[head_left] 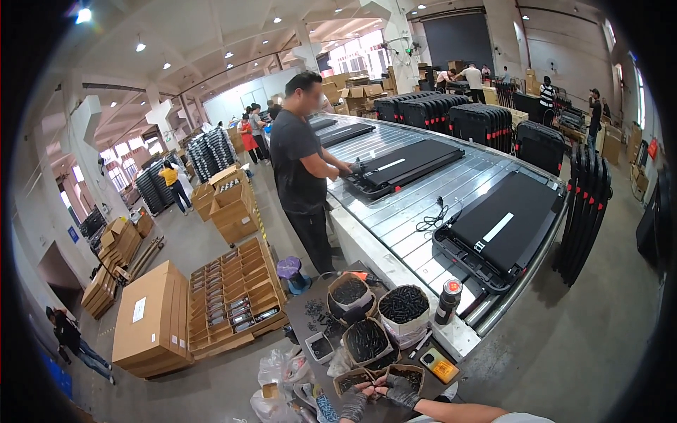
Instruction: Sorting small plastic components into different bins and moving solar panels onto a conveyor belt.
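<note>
My left hand (357,400) and my right hand (399,391), both in grey fingerless gloves, meet over two small cardboard boxes at the near end of a dark side table. The fingers of each are pinched together, nearly touching; what they hold is too small to make out. Dark small parts fill the left small box (344,381) and the right small box (415,376). Just beyond stands a box of black rod-like parts (367,340). A white sack of short black pieces (403,304) and another open box of small dark parts (348,290) stand farther back.
A phone in a yellow case (440,365) and a dark bottle (448,302) lie to the right. Black folded treadmill-like machines (498,224) rest on the roller conveyor (416,247), where a co-worker (302,162) handles one. Plastic bags (275,381) and a divided carton (229,296) are left.
</note>
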The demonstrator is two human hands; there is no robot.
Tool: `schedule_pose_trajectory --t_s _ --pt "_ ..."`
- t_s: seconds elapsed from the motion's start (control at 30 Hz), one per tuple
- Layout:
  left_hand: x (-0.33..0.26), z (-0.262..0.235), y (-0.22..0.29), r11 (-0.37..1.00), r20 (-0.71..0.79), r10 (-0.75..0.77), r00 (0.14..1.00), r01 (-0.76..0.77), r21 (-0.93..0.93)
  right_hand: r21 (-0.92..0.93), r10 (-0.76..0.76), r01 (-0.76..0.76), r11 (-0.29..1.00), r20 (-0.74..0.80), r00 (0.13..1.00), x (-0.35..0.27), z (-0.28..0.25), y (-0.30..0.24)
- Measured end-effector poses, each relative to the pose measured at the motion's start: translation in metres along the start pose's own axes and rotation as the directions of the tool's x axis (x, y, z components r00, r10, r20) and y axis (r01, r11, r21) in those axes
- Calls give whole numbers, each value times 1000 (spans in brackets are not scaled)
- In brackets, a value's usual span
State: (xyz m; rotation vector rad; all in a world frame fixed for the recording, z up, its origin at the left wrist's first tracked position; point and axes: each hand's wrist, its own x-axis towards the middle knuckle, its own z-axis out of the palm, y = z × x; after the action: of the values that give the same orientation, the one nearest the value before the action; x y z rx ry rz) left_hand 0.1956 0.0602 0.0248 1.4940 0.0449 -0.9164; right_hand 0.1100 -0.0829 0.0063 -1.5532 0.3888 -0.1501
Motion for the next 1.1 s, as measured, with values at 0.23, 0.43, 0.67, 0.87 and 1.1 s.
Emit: schedule_pose_trajectory --t_s 0.23,0.43,0.67,0.87,1.1 --pt "-4 -9 -20 902 103 232 967 -253 349 -173 -134 207 963 358 924 2 -21 -5" --pt "-18 7 -21 886 -91 357 930 -306 347 262 113 -178 949 246 963 0 -19 -13" --pt "-27 -3 -55 969 -174 222 960 -197 150 105 350 -384 917 249 903 -22 -27 20" --pt "-43 -35 -77 990 -352 139 926 -134 39 -742 -94 181 646 158 983 19 -70 64" --pt "-54 -29 -66 991 -377 93 922 -121 -51 -919 116 181 350 234 965 48 -34 92"
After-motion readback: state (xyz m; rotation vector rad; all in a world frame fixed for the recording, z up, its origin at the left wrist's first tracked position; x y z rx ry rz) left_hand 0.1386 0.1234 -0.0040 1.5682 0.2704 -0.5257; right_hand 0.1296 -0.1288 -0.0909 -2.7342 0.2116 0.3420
